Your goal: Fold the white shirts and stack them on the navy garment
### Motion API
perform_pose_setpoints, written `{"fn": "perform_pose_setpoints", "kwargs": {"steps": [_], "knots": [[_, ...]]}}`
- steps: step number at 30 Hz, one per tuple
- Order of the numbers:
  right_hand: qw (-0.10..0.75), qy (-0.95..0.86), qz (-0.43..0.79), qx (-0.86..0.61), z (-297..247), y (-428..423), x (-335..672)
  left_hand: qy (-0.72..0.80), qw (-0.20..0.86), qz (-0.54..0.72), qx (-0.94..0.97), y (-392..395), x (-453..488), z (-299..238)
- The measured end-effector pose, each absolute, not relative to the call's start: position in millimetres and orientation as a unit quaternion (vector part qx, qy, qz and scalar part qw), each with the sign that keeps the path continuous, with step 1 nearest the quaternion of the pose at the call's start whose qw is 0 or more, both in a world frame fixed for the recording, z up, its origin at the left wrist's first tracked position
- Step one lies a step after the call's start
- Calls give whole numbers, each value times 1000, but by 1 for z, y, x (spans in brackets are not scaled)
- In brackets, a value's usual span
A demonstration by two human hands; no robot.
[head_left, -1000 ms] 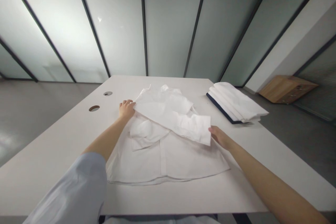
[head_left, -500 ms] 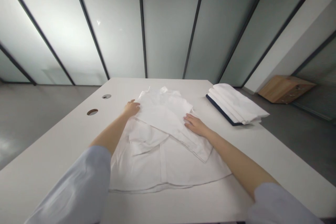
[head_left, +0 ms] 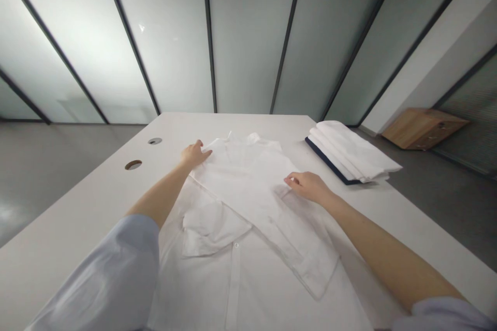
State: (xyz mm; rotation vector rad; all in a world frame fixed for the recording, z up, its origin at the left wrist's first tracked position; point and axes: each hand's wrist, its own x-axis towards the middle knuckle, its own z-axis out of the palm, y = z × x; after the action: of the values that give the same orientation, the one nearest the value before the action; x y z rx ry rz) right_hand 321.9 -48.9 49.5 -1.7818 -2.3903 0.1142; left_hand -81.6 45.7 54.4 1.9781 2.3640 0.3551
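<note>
A white button-front shirt [head_left: 248, 186] lies spread on the white table, its collar at the far end. Its sleeves are folded across the front, and a placket with a button shows lower down. At the shirt's left shoulder edge, my left hand [head_left: 195, 155] is closed on the fabric, thumb on top and the other fingertips partly hidden. My right hand [head_left: 308, 186] pinches cloth at the right side between thumb and bent fingers, slightly raising it. The shirt's lower hem runs out of view at the bottom.
To the right, a stack of folded white cloth [head_left: 349, 150] rests on a dark navy piece [head_left: 330, 162] near the table [head_left: 97, 227] edge. Two round holes are cut in the table's left side. A wooden cabinet [head_left: 421, 128] stands on the floor beyond, and frosted glass panels line the back.
The shirt has slid toward me, its hem passing out of view. My right hand has moved right and its fingers, flat before, now pinch cloth. My left hand has shifted slightly.
</note>
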Motion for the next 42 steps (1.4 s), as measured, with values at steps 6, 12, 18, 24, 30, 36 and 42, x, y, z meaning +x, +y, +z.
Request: {"fn": "perform_pose_setpoints", "kwargs": {"steps": [6, 12, 18, 24, 30, 36, 42], "knots": [[165, -701, 46, -692, 43, 34, 327, 760, 53, 111, 638, 63, -65, 40], [96, -688, 73, -715, 21, 72, 310, 788, 96, 163, 585, 75, -75, 36], [102, -676, 102, -722, 19, 74, 310, 821, 113, 157, 538, 72, -109, 37], [120, -651, 27, -749, 34, 62, 295, 811, 14, 164, 561, 53, -90, 47], [55, -776, -25, -628, 40, 22, 275, 777, 47, -9, 627, 35, -85, 62], [-27, -792, 42, -609, 18, -11, 251, 682, -14, -70, 728, -7, -55, 46], [-25, -767, 57, -639, 11, 19, 246, 718, 66, -72, 689, -5, -21, 27]]}}
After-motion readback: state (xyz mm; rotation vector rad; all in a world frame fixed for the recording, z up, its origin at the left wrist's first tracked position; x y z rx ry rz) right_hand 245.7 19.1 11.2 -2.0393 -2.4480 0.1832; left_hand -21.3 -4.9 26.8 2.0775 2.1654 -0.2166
